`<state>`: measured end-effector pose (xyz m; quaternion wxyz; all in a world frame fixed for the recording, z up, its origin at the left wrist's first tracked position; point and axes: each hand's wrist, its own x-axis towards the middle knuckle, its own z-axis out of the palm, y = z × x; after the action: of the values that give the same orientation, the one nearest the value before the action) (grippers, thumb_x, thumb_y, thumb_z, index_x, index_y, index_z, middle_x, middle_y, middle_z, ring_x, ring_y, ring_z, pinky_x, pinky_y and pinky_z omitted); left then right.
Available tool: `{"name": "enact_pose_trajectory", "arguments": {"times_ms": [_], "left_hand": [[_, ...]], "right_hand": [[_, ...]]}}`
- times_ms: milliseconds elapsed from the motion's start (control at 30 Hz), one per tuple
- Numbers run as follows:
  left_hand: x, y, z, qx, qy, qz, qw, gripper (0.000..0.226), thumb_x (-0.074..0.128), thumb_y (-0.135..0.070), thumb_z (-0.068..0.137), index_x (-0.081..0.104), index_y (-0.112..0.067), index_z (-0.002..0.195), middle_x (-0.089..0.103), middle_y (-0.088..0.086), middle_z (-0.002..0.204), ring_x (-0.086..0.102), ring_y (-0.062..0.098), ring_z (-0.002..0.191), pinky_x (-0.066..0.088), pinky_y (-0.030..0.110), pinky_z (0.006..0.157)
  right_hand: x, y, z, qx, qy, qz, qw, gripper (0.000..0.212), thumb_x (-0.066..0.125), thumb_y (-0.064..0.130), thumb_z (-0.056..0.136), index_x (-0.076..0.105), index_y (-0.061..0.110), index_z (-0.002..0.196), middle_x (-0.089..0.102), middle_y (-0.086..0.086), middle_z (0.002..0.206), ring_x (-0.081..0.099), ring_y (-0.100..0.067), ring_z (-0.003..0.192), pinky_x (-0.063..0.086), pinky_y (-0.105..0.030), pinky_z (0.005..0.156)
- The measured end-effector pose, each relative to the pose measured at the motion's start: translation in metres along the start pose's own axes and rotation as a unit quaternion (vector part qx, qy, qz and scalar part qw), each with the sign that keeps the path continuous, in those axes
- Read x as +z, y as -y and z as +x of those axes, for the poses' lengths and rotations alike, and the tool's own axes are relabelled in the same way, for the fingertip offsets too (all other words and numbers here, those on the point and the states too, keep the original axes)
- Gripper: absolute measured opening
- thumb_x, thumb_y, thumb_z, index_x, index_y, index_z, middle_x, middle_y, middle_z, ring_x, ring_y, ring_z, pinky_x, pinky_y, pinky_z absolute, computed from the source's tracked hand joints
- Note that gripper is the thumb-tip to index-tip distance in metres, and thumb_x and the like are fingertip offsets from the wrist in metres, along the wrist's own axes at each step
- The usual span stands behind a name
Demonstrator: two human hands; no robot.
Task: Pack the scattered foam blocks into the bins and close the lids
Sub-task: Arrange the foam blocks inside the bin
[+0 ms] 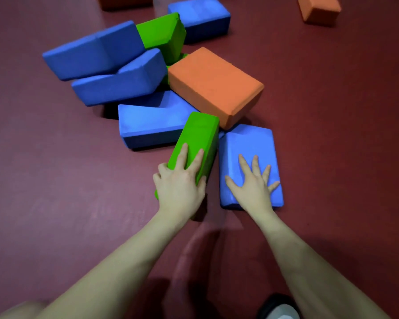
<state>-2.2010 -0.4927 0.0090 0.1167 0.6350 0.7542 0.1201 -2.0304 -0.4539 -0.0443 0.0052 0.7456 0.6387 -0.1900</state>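
Note:
A green foam block (199,137) stands on its long edge on the dark red floor. My left hand (180,185) grips its near end, fingers on top and thumb down the right side. Right beside it a blue foam block (249,153) lies flat, and my right hand (253,183) rests on it with fingers spread and straight. Behind them a pile holds an orange block (214,85), several blue blocks (115,86) and another green block (162,35). No bin is in view.
A lone orange block (319,9) sits at the far right, and a red-orange block (124,1) is cut off by the top edge. A shoe tip (279,308) shows at the bottom right. The floor (55,203) spreads to both sides.

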Motion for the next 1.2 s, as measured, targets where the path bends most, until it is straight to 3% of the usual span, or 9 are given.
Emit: {"name": "enact_pose_trajectory", "arguments": {"times_ms": [167, 233, 300, 367, 467, 533, 700, 867, 1200], "left_hand": [[-0.008, -0.017, -0.002, 0.006, 0.04, 0.012, 0.999, 0.061, 0.05, -0.048, 0.091, 0.025, -0.046, 0.146, 0.013, -0.009, 0.16, 0.043, 0.038, 0.114, 0.037, 0.039, 0.092], [-0.006, -0.031, -0.002, 0.004, 0.058, 0.014, 0.998, 0.06, 0.047, -0.049, 0.092, 0.023, -0.046, 0.147, 0.012, -0.008, 0.16, 0.043, 0.037, 0.115, 0.037, 0.039, 0.093], [-0.004, -0.042, 0.0, 0.015, 0.074, 0.027, 0.997, 0.059, 0.043, -0.05, 0.094, 0.02, -0.045, 0.148, 0.009, -0.007, 0.16, 0.042, 0.037, 0.115, 0.037, 0.039, 0.093], [-0.001, -0.047, 0.003, 0.026, 0.084, 0.04, 0.995, 0.058, 0.039, -0.05, 0.095, 0.016, -0.046, 0.148, 0.004, -0.007, 0.161, 0.041, 0.037, 0.113, 0.038, 0.039, 0.093], [0.004, -0.046, 0.005, 0.03, 0.094, 0.035, 0.995, 0.059, 0.038, -0.049, 0.095, 0.013, -0.047, 0.148, -0.001, -0.008, 0.161, 0.041, 0.037, 0.111, 0.04, 0.041, 0.091], [0.006, -0.044, 0.007, 0.043, 0.1, 0.036, 0.993, 0.06, 0.038, -0.05, 0.094, 0.012, -0.048, 0.148, -0.002, -0.009, 0.161, 0.043, 0.037, 0.109, 0.042, 0.041, 0.089], [0.004, -0.038, 0.012, 0.049, 0.118, 0.038, 0.991, 0.061, 0.039, -0.054, 0.093, 0.014, -0.05, 0.148, 0.0, -0.01, 0.161, 0.047, 0.038, 0.108, 0.041, 0.039, 0.09], [-0.028, -0.04, 0.009, 0.006, 0.136, 0.041, 0.99, 0.06, 0.041, -0.057, 0.092, 0.021, -0.047, 0.147, 0.008, -0.01, 0.16, 0.046, 0.04, 0.116, 0.035, 0.04, 0.097], [-0.219, -0.084, -0.027, -0.064, 0.107, -0.008, 0.992, 0.059, 0.048, -0.054, 0.089, 0.03, -0.046, 0.145, 0.017, -0.011, 0.159, 0.049, 0.039, 0.112, 0.039, 0.041, 0.094]], "right_hand": [[-0.026, -0.026, -0.014, -0.06, -0.078, 0.131, 0.986, 0.057, 0.056, 0.032, 0.095, 0.034, 0.031, 0.148, 0.027, -0.005, 0.157, 0.028, -0.033, 0.142, 0.034, -0.054, 0.107], [-0.038, -0.034, -0.023, -0.071, -0.112, 0.082, 0.988, 0.051, 0.052, 0.028, 0.097, 0.038, 0.03, 0.146, 0.031, -0.003, 0.156, 0.041, -0.03, 0.134, 0.048, -0.047, 0.092], [-0.046, -0.041, -0.031, -0.067, -0.137, 0.011, 0.988, 0.047, 0.048, 0.03, 0.099, 0.04, 0.031, 0.145, 0.032, -0.001, 0.155, 0.05, -0.032, 0.125, 0.052, -0.045, 0.077], [-0.053, -0.046, -0.035, -0.063, -0.128, -0.033, 0.989, 0.052, 0.048, 0.041, 0.097, 0.034, 0.033, 0.147, 0.028, -0.002, 0.157, 0.05, -0.034, 0.123, 0.053, -0.045, 0.074], [-0.054, -0.048, -0.038, -0.028, -0.065, -0.099, 0.993, 0.095, 0.052, 0.072, 0.079, 0.007, 0.033, 0.153, 0.004, -0.006, 0.162, 0.038, -0.034, 0.132, 0.051, -0.044, 0.083], [-0.053, -0.044, -0.038, -0.008, -0.043, -0.112, 0.993, 0.115, 0.059, 0.075, 0.07, -0.007, 0.03, 0.153, -0.01, -0.007, 0.161, 0.035, -0.035, 0.132, 0.049, -0.043, 0.085], [-0.052, -0.039, -0.038, -0.031, -0.058, -0.097, 0.993, 0.096, 0.061, 0.052, 0.081, 0.004, 0.027, 0.154, -0.001, -0.004, 0.162, 0.041, -0.036, 0.126, 0.05, -0.042, 0.08], [-0.086, -0.029, -0.053, -0.053, -0.039, -0.083, 0.994, 0.079, 0.057, 0.05, 0.085, 0.02, 0.031, 0.152, 0.005, -0.002, 0.161, 0.045, -0.035, 0.122, 0.047, -0.039, 0.081], [-0.26, 0.037, -0.128, -0.084, 0.014, -0.01, 0.996, 0.08, 0.061, 0.052, 0.084, 0.02, 0.036, 0.151, 0.007, 0.002, 0.161, 0.043, -0.034, 0.128, 0.044, -0.043, 0.091]]}}
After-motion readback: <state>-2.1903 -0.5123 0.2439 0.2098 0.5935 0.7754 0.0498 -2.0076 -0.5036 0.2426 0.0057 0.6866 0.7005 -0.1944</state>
